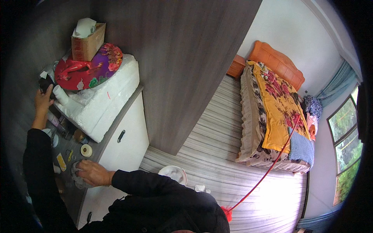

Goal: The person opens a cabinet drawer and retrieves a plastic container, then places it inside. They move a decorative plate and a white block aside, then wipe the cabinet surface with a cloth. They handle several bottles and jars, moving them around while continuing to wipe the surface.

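Observation:
My left hand reaches to the back of a dark wood cabinet top. Its fingers grip a small black object, whose exact kind I cannot tell. Just beside it stands a white cylindrical container. My right hand presses a crumpled greyish cloth onto the cabinet top near its front edge. Around the cloth lie a round cream-coloured lidded container, a yellow-and-white flat item and a small yellow item. Farther back stands a brown jar.
A white foam box carries a colourful oval board and a cardboard tissue box. A tall wood panel rises beside it. On the floor are a white basin and a red-handled pole. Beyond stands a bed.

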`<action>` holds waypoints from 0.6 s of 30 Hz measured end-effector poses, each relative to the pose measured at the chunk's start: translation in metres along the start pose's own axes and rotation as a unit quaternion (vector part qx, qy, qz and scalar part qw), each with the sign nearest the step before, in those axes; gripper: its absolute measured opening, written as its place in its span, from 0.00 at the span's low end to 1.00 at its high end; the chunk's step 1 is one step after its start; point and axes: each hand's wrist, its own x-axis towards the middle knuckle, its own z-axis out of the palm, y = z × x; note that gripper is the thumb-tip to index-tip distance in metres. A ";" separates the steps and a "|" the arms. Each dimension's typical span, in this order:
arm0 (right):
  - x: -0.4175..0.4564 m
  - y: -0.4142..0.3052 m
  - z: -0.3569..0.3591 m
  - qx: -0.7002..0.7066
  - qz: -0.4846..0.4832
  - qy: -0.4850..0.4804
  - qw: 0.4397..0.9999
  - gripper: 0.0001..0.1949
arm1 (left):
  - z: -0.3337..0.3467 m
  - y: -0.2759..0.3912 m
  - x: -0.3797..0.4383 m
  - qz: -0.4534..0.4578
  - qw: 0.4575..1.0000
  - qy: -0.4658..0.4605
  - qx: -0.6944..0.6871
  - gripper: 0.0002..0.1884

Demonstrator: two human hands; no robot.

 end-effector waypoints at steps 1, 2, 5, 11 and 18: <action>0.000 -0.001 -0.002 0.000 -0.004 0.007 1.000 0.19 | 0.001 -0.005 0.006 0.002 1.000 -0.008 0.001 0.26; 0.002 -0.003 -0.004 -0.001 -0.002 0.006 1.000 0.19 | 0.003 -0.008 0.012 -0.004 1.000 0.003 0.024 0.26; 0.000 -0.008 -0.008 0.001 0.003 0.001 1.000 0.19 | 0.006 -0.008 0.015 -0.019 0.997 0.019 0.072 0.27; -0.002 -0.006 0.006 -0.006 -0.001 0.002 1.000 0.18 | -0.008 -0.021 0.020 -0.019 0.997 -0.013 0.075 0.29; -0.013 0.010 0.024 -0.060 -0.034 0.065 0.995 0.14 | -0.020 0.008 -0.036 0.003 0.998 -0.057 0.023 0.34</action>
